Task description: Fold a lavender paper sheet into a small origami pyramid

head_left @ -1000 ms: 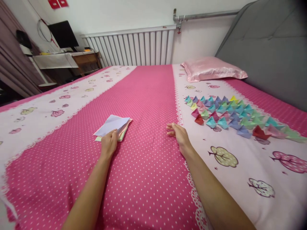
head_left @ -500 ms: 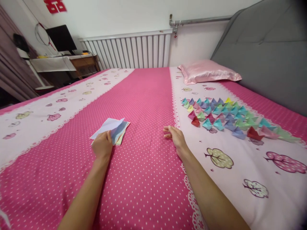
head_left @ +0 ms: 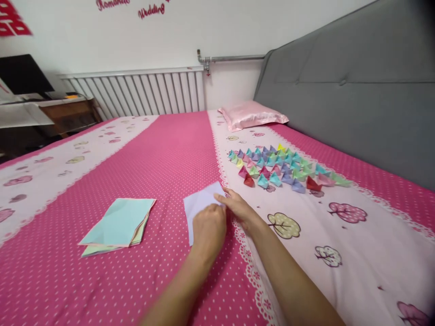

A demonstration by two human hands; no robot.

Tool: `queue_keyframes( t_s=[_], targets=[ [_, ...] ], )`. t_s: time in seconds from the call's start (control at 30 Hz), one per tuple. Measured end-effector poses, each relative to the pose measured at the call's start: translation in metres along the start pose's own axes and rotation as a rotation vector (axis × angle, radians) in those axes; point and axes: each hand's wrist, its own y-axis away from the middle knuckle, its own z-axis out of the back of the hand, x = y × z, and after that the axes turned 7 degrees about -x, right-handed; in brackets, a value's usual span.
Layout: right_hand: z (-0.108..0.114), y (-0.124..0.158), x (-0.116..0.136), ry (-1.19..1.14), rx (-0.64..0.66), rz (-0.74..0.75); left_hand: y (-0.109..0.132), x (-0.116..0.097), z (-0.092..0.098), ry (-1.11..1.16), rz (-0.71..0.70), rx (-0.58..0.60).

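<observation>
A pale lilac paper sheet (head_left: 200, 201) lies flat on the pink dotted bedspread (head_left: 170, 149) in front of me. My left hand (head_left: 209, 228) rests on the sheet's near right part, fingers curled down onto it. My right hand (head_left: 238, 206) touches the sheet's right edge with its fingers extended. A stack of coloured paper sheets (head_left: 117, 224), light blue on top, lies to the left, apart from both hands. Several small folded paper shapes (head_left: 278, 165) in many colours sit in rows on the white strip to the right.
A pink satin pillow (head_left: 251, 115) lies at the head of the bed beside the grey padded headboard (head_left: 346, 86). A white radiator (head_left: 136, 93) runs along the far wall. A desk with a dark monitor (head_left: 25, 77) stands at the far left.
My left hand took the lilac top sheet off the stack and carried it right to my right hand. The stack now shows a light blue sheet on top. The view has swung right.
</observation>
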Motion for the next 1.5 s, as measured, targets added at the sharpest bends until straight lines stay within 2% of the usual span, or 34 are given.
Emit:
queue_keyframes(
  t_s=[0.07, 0.1, 0.17, 0.23, 0.27, 0.33, 0.43, 0.53, 0.57, 0.63, 0.67, 0.73, 0.83, 0.97, 1.13, 1.33, 1.5],
  targets=[
    [0.007, -0.009, -0.013, 0.195, -0.009, 0.013, 0.01, -0.002, -0.012, 0.123, -0.041, 0.169],
    [0.009, -0.013, -0.019, 0.295, -0.023, 0.033, 0.013, 0.0, -0.015, 0.203, -0.065, 0.208],
    [0.012, -0.019, -0.03, 0.412, -0.064, 0.077, 0.012, 0.013, -0.016, 0.366, -0.102, 0.186],
    [0.011, -0.02, -0.035, 0.47, -0.06, 0.121, 0.005, 0.029, -0.02, 0.484, -0.122, 0.049],
    [0.009, -0.02, -0.036, 0.501, -0.043, 0.146, 0.001, 0.038, -0.025, 0.475, -0.129, -0.014],
    [0.005, -0.017, -0.036, 0.588, -0.026, 0.196, -0.006, 0.052, -0.038, 0.361, -0.131, -0.052],
    [-0.003, -0.009, -0.028, 0.718, -0.135, 0.272, -0.007, 0.062, -0.06, 0.14, -0.174, 0.076],
    [-0.014, 0.003, -0.015, 0.811, -0.266, 0.484, -0.002, 0.06, -0.068, 0.017, -0.174, 0.139],
    [-0.019, 0.007, -0.012, 0.808, -0.228, 0.572, 0.0, 0.058, -0.067, -0.008, -0.178, 0.15],
    [-0.029, 0.015, -0.013, 0.785, 0.01, 0.69, 0.004, 0.055, -0.063, -0.047, -0.207, 0.176],
    [-0.034, 0.018, -0.017, 0.788, 0.161, 0.693, 0.005, 0.055, -0.061, -0.063, -0.219, 0.181],
    [-0.039, 0.02, -0.027, 0.841, 0.378, 0.57, 0.006, 0.053, -0.058, -0.07, -0.24, 0.184],
    [-0.039, 0.017, -0.041, 0.912, 0.435, 0.403, 0.007, 0.052, -0.056, -0.044, -0.224, 0.226],
    [-0.031, 0.015, -0.044, 1.009, 0.39, 0.334, 0.005, 0.053, -0.052, -0.013, -0.17, 0.319],
    [-0.022, 0.021, -0.045, 1.17, 0.291, 0.332, 0.004, 0.059, -0.045, -0.034, -0.129, 0.439],
    [-0.011, 0.024, -0.049, 1.314, 0.177, 0.306, 0.003, 0.069, -0.038, -0.08, -0.077, 0.514],
    [0.007, 0.022, -0.048, 1.316, 0.034, 0.283, 0.001, 0.085, -0.03, -0.054, 0.0, 0.548]
  ],
)
